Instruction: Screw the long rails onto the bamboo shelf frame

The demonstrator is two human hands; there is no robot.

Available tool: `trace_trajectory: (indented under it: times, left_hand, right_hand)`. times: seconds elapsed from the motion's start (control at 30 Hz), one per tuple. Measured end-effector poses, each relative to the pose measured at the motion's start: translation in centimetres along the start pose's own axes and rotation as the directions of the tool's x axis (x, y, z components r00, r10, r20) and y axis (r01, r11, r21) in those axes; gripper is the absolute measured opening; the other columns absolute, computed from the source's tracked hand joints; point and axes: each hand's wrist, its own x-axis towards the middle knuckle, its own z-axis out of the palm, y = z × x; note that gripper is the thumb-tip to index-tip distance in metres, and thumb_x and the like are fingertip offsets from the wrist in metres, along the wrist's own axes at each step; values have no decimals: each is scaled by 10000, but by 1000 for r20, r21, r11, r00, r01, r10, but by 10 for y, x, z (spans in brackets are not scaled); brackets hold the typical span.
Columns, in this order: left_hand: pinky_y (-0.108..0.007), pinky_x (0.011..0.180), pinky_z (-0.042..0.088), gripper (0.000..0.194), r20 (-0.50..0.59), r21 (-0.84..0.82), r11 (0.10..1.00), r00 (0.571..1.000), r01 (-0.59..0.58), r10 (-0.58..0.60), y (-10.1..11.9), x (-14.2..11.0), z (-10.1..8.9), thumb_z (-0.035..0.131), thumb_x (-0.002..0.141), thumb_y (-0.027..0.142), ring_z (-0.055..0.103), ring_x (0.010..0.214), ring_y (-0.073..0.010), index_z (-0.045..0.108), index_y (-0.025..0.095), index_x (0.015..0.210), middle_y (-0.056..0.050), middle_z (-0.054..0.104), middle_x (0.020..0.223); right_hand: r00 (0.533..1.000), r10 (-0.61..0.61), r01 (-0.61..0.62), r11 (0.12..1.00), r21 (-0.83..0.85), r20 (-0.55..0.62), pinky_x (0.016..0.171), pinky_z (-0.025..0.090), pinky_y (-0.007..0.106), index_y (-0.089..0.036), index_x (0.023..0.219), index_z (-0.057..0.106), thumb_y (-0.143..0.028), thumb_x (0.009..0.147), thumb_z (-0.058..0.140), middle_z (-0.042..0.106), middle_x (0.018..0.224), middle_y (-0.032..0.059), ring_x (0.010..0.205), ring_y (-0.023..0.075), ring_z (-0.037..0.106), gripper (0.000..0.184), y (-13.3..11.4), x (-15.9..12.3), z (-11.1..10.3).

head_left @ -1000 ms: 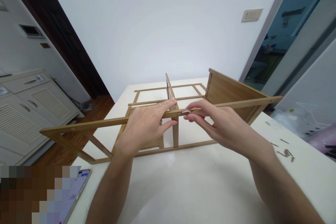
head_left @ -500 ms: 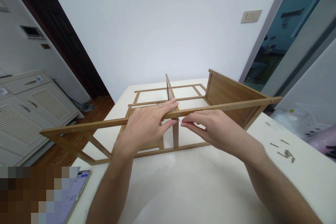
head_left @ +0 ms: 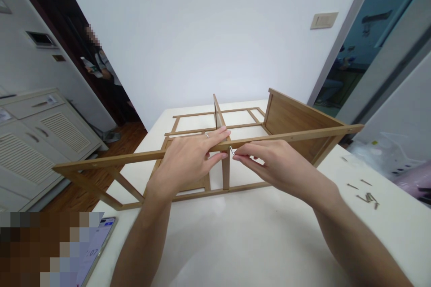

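The fingers [head_left: 236, 158] of the right hand [head_left: 278, 166] pinch close together on a small hex key [head_left: 231, 151], its metal tip at the near face of a wooden rail [head_left: 286, 136], by a drilled hole and just beside the left hand's thumb. The rail's long axis runs across the view, rising slightly toward the far right end. The left hand [head_left: 188, 161] straddles the rail, fingers above and thumb below, next to an upright divider [head_left: 218, 116]. The right hand is nearer the key, reaching in from the right. The rail is pale, bamboo-like wood, part of a frame standing on the white table [head_left: 252, 242]. Loose screws [head_left: 367, 197] lie well off to the right.
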Motion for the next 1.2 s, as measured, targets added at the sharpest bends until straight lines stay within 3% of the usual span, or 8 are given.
trace_trajectory:
  times: [0.33,0.53,0.8,0.9,1.0,1.1,1.2]
  left_hand:
    - [-342,889,591,517,4,15,1000,1000,6,-6,1,-1,-1,568,1046,475,734,1216,-246,506,402,1554,39,672,1469]
    - [-334,887,581,511,11,1,1000,1000,11,-11,-1,0,-1,569,1046,458,743,1198,-246,511,395,1549,23,713,1416]
    - [-332,868,587,480,11,7,1000,1000,15,-15,0,-1,-2,554,1050,460,737,1210,-246,541,398,1525,37,677,1462]
    - [-332,889,588,495,17,-8,1000,1000,25,-24,1,-1,-2,573,1040,424,736,1209,-243,534,399,1532,31,702,1431]
    - [-339,921,588,520,19,-26,999,999,31,-31,0,0,-1,580,1030,387,735,1206,-241,522,394,1546,22,734,1385]
    - [-333,934,585,517,18,-26,999,1000,21,-21,0,0,-1,567,1028,353,737,1203,-235,528,392,1542,26,704,1430]
    - [-331,928,585,514,17,-18,1000,1000,13,-13,0,0,-1,556,1033,358,734,1213,-237,524,390,1545,32,663,1480]
  right_hand:
    - [998,59,-59,997,40,17,604,391,246,-196,940,722,-272,1064,574,739,764,0,616,126,638,207,-4,2,2]
    - [993,118,-118,988,96,4,612,417,238,-210,945,734,-259,1039,605,757,774,0,655,138,682,167,-9,3,3]
    - [978,190,-190,982,4,-90,557,381,250,-222,862,602,-377,1026,638,746,742,-3,626,165,700,228,-15,0,7]
    - [985,131,-141,986,-87,-110,514,306,266,-228,942,569,-355,1066,565,706,688,-23,551,161,652,177,-18,-3,13]
    - [998,-3,-9,985,-174,-70,506,223,285,-236,972,571,-249,1082,489,636,630,-52,473,134,545,138,-17,-4,19]
    - [996,-91,89,987,-137,-4,538,261,271,-238,1023,605,-176,1059,489,669,697,-40,532,124,565,136,-12,-2,22]
    - [996,-89,90,995,-48,19,576,338,253,-237,1089,628,-168,1029,543,714,769,-21,605,135,621,125,-9,-1,24]
